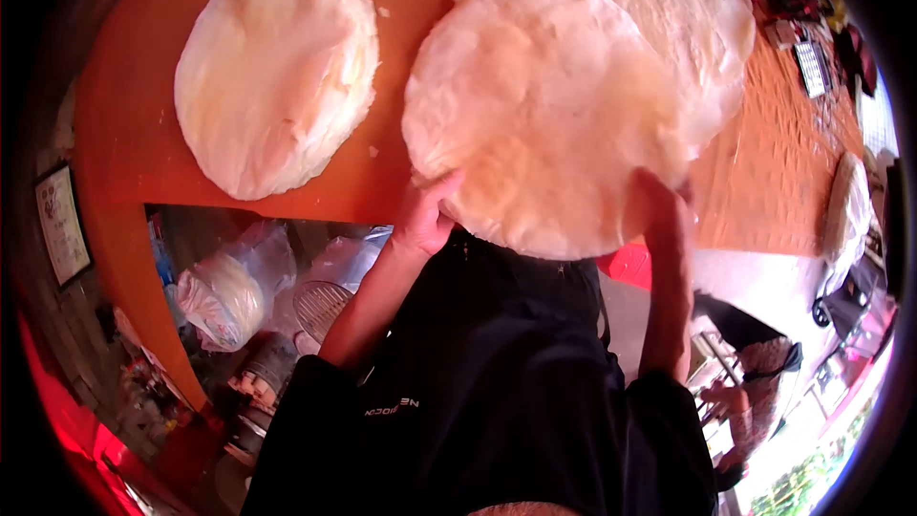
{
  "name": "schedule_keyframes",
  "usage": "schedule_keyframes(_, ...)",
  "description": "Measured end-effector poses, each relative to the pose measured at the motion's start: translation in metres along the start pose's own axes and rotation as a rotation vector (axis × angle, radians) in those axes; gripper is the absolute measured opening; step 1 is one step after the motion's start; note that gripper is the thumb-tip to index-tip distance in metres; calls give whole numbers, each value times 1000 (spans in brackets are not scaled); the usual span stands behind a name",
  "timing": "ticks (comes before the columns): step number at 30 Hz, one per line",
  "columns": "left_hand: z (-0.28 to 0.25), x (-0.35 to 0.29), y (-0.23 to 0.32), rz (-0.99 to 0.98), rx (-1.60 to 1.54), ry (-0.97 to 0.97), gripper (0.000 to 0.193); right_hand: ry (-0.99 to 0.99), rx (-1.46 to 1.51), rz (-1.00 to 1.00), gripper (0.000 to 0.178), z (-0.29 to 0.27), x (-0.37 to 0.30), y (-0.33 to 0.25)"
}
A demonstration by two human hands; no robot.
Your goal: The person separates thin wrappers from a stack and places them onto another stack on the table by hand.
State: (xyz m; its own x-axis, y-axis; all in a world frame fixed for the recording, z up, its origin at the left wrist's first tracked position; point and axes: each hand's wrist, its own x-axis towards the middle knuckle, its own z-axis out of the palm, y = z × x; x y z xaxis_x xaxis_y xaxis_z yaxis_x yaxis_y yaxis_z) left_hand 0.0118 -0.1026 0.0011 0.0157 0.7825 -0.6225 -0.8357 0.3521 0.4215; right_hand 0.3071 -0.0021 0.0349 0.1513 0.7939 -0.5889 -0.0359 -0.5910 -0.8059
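Note:
A large, thin round flatbread (pixel 544 105), pale with light brown patches, is stretched between my two hands at the table's near edge. My left hand (pixel 427 215) grips its near-left rim, thumb on top and fingers curled beneath. On its near-right rim, my right hand (pixel 659 203) is closed, slightly blurred, with its fingers partly hidden. Under and behind the held sheet spreads a pile of wide flatbreads (pixel 693 29). A neat stack of similar round flatbreads (pixel 277 76) lies to the left.
The orange-brown table (pixel 124 115) extends to both sides. A white calculator-like device (pixel 813 69) and clutter sit at far right. Below the tabletop at left are a plastic-bagged bundle (pixel 222 301) and a round wire grille (pixel 323 306). Red plastic (pixel 629 266) shows near my right forearm.

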Motion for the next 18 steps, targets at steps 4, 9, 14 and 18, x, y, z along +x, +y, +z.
schedule_keyframes(4,2,3,13,-39,-411,-64,42,134,-99,-264,40,17,-37,-81)
schedule_keyframes(9,-5,25,48,141,-240,-57,27,47,-306,-538,41,52,-31,-198)
schedule_keyframes(14,18,-9,183,447,-197,-23,19,-410,-26,-759,44,116,13,-298)
schedule_keyframes(18,-9,-64,291,617,-65,-24,26,-563,-410,-1009,38,243,-36,-274)
